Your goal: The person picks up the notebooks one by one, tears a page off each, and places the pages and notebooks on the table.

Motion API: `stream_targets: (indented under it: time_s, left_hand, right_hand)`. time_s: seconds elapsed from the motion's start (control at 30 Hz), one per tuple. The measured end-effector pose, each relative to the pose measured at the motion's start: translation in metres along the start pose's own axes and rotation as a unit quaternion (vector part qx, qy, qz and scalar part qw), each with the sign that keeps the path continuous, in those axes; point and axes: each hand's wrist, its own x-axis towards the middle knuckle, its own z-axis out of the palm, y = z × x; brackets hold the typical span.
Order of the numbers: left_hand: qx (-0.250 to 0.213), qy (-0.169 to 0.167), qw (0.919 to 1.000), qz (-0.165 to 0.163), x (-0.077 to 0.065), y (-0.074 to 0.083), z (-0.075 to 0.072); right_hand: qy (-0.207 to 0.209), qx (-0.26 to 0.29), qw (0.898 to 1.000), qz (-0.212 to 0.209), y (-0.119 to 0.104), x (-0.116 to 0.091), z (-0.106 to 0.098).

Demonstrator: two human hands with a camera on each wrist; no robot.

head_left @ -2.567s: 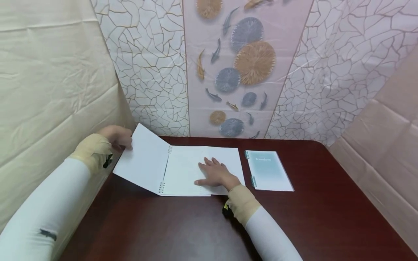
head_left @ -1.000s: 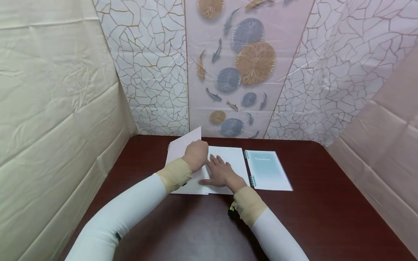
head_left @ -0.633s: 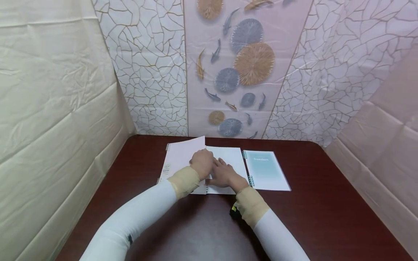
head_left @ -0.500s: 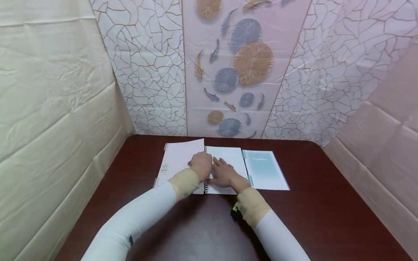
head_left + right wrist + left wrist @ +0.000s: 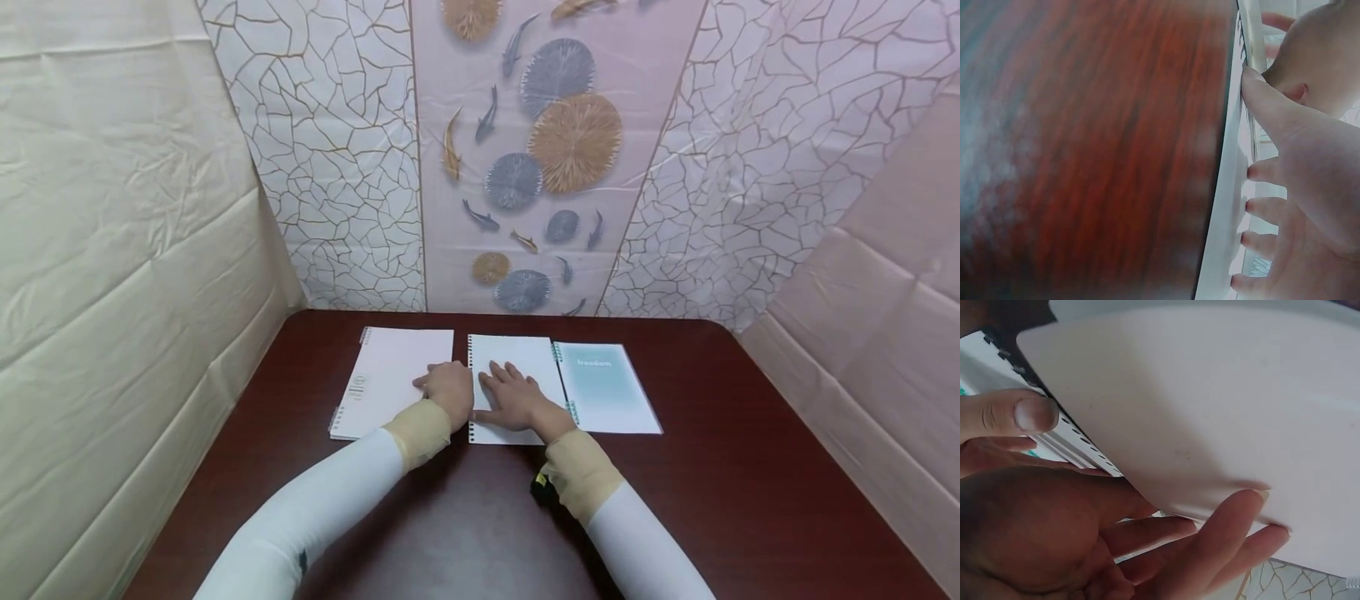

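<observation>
A white spiral notebook [image 5: 392, 362] lies closed at the left, its rings along the left side and small print on its cover. My left hand [image 5: 450, 393] grips its right edge; in the left wrist view, two fingertips [image 5: 1249, 503] lie on the cover [image 5: 1210, 406] and part of the hand is hidden behind that edge. Beside it lies a white sheet [image 5: 536, 354] with a row of dark holes down its left edge. My right hand [image 5: 516, 400] rests on this sheet, fingers and thumb spread, as the right wrist view also shows.
A teal-and-white notebook [image 5: 607, 387] marked "freedom" lies right of the sheet, its rings overlapping the sheet's right edge. All lie on a dark red-brown table [image 5: 750, 483]. A patterned cloth [image 5: 345, 167] hangs behind, with beige cloth [image 5: 135, 250] at the sides.
My left hand has swung the notebook's raised leaf over from left to right, laying it closed. The notebook has then moved left, apart from the sheet. My right hand stays spread there.
</observation>
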Motion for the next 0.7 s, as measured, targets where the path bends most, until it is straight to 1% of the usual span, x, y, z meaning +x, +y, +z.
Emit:
stream_targets:
  time_s: [0.13, 0.23, 0.37, 0.43, 0.5, 0.57, 0.63, 0.7]
  left_hand:
    - [0.047, 0.007, 0.9989, -0.002, 0.000, 0.002, 0.005]
    - [0.072, 0.004, 0.9974, -0.003, 0.001, 0.003, 0.009]
    - [0.082, 0.009, 0.9964, -0.017, 0.002, 0.001, 0.011]
    - [0.086, 0.010, 0.9961, -0.019, 0.002, -0.002, 0.009]
    - [0.077, 0.010, 0.9969, -0.014, 0.001, -0.006, 0.004]
    - [0.064, 0.015, 0.9978, -0.004, -0.002, -0.009, -0.003]
    - [0.040, 0.026, 0.9988, 0.009, -0.005, -0.012, -0.011]
    - [0.009, 0.050, 0.9986, 0.019, -0.006, -0.014, -0.019]
  right_hand:
    - [0.000, -0.006, 1.000, 0.001, 0.000, 0.000, 0.000]
    - [0.000, -0.004, 1.000, 0.000, 0.000, 0.000, 0.000]
    - [0.003, 0.001, 1.000, 0.003, -0.001, 0.000, 0.000]
    - [0.012, 0.009, 1.000, 0.004, -0.001, 0.001, 0.000]
    - [0.033, 0.034, 0.999, 0.004, 0.000, 0.000, -0.002]
    - [0.072, 0.068, 0.995, 0.000, 0.003, -0.003, -0.003]
    - [0.114, 0.100, 0.988, -0.004, 0.009, -0.007, -0.008]
    - [0.154, 0.122, 0.981, 0.001, 0.016, -0.012, -0.015]
